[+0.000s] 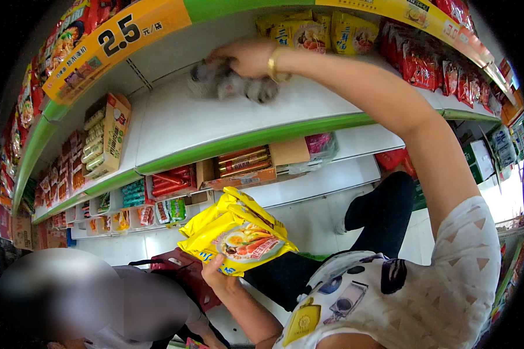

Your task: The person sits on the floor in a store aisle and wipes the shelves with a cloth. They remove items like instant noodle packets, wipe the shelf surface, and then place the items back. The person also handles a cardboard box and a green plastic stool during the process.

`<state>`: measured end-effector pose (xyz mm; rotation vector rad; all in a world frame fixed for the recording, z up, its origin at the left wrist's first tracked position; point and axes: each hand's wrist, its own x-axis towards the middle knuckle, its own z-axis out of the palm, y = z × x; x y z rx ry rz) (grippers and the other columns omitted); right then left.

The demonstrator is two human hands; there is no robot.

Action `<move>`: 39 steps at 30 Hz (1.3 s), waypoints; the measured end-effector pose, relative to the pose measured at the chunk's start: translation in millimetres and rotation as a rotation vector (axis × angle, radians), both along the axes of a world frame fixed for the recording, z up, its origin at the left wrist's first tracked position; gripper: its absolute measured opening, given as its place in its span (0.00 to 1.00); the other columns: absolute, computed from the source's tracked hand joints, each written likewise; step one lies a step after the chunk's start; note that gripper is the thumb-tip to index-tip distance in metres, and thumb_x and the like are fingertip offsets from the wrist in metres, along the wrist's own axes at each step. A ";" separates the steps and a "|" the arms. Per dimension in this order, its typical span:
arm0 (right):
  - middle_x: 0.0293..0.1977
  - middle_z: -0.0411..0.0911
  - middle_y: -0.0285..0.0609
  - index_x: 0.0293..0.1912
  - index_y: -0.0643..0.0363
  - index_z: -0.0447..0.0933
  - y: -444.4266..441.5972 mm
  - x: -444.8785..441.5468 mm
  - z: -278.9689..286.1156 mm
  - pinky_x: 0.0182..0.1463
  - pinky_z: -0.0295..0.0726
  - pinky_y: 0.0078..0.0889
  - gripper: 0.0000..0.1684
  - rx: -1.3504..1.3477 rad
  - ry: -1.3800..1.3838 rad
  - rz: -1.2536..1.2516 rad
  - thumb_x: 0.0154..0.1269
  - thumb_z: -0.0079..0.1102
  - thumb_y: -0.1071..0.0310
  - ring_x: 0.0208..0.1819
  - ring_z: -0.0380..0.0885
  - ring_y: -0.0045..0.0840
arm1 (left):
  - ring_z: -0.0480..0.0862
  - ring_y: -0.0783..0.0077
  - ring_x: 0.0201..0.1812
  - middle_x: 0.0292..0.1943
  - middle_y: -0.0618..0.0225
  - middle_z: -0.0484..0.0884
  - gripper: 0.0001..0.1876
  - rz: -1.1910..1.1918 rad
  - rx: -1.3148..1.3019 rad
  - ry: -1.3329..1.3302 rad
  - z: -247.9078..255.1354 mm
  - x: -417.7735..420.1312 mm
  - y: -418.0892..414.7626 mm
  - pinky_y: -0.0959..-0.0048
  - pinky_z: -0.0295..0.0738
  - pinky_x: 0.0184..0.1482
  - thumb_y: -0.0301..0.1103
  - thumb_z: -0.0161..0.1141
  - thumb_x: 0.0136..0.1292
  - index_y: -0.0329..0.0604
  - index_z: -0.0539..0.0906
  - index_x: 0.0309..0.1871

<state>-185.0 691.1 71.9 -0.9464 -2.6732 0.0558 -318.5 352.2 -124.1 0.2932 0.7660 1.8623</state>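
My right hand [246, 56], with a gold-coloured bracelet [272, 65] at the wrist, presses a crumpled grey cloth [233, 87] on the white upper shelf [192, 126]. Hand and cloth are blurred. Behind the wrist, yellow instant noodle packets [299, 37] stand at the back of that shelf. Lower down, in front of my body, my left hand [220, 275] grips a stack of similar yellow noodle packets [253, 246] by its near edge. The thumb lies on the front packet; the other fingers are mostly hidden beneath.
A carton of wrapped sausages [98, 144] stands left on the shelf, red packets [419, 67] right. Green edging [253, 135] runs along its front. Below are boxes of sausage sticks [244, 161]. A price strip [126, 35] hangs overhead. Another person [157, 296] is close at lower left.
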 end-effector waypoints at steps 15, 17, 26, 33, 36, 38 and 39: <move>0.59 0.64 0.43 0.64 0.38 0.57 52.0 -51.1 -43.5 0.49 0.75 0.38 0.40 -0.166 -0.280 -0.238 0.49 0.47 0.76 0.53 0.71 0.36 | 0.74 0.52 0.51 0.51 0.53 0.73 0.36 0.061 -0.062 -0.086 -4.6 4.6 -0.4 0.55 0.67 0.57 0.29 0.58 0.38 0.37 0.66 0.58; 0.61 0.62 0.39 0.62 0.39 0.60 60.3 -41.9 -56.8 0.61 0.65 0.37 0.39 -0.037 -0.287 -0.115 0.48 0.47 0.74 0.61 0.62 0.35 | 0.74 0.52 0.51 0.51 0.53 0.73 0.35 -0.013 -0.039 -0.099 -0.4 12.5 11.1 0.54 0.67 0.57 0.29 0.58 0.38 0.37 0.65 0.58; 0.52 0.71 0.44 0.56 0.44 0.70 -14.1 30.2 -35.6 0.53 0.69 0.35 0.36 -0.280 -0.310 0.297 0.42 0.47 0.78 0.52 0.70 0.38 | 0.72 0.50 0.53 0.53 0.50 0.71 0.38 -0.076 -0.059 0.021 9.6 19.1 14.5 0.52 0.66 0.57 0.31 0.58 0.39 0.36 0.62 0.60; 0.58 0.64 0.46 0.55 0.45 0.69 -35.7 118.2 -27.2 0.58 0.66 0.35 0.36 -0.240 -0.268 0.269 0.42 0.45 0.81 0.56 0.66 0.40 | 0.70 0.50 0.56 0.55 0.50 0.68 0.38 -0.007 -0.021 0.092 27.1 25.6 23.8 0.52 0.63 0.60 0.32 0.57 0.40 0.35 0.61 0.61; 0.59 0.63 0.47 0.54 0.45 0.69 -37.1 163.2 -30.0 0.61 0.64 0.35 0.37 -0.225 -0.231 0.238 0.41 0.45 0.82 0.59 0.63 0.41 | 0.69 0.49 0.57 0.56 0.49 0.68 0.36 -0.010 0.016 0.109 41.1 24.0 33.6 0.51 0.62 0.60 0.30 0.54 0.42 0.35 0.62 0.60; 0.59 0.62 0.47 0.54 0.46 0.69 -38.3 190.3 -25.9 0.61 0.63 0.36 0.38 -0.231 -0.231 0.200 0.40 0.44 0.83 0.59 0.63 0.40 | 0.69 0.51 0.57 0.56 0.51 0.68 0.35 -0.013 0.057 0.111 45.3 22.1 44.5 0.53 0.62 0.60 0.31 0.55 0.43 0.35 0.63 0.60; 0.59 0.62 0.47 0.54 0.46 0.69 -38.5 201.0 -26.6 0.62 0.62 0.36 0.38 -0.230 -0.234 0.181 0.39 0.44 0.84 0.59 0.63 0.39 | 0.69 0.52 0.57 0.56 0.51 0.69 0.35 -0.017 0.082 0.122 50.8 22.5 49.0 0.54 0.63 0.60 0.31 0.56 0.43 0.35 0.63 0.60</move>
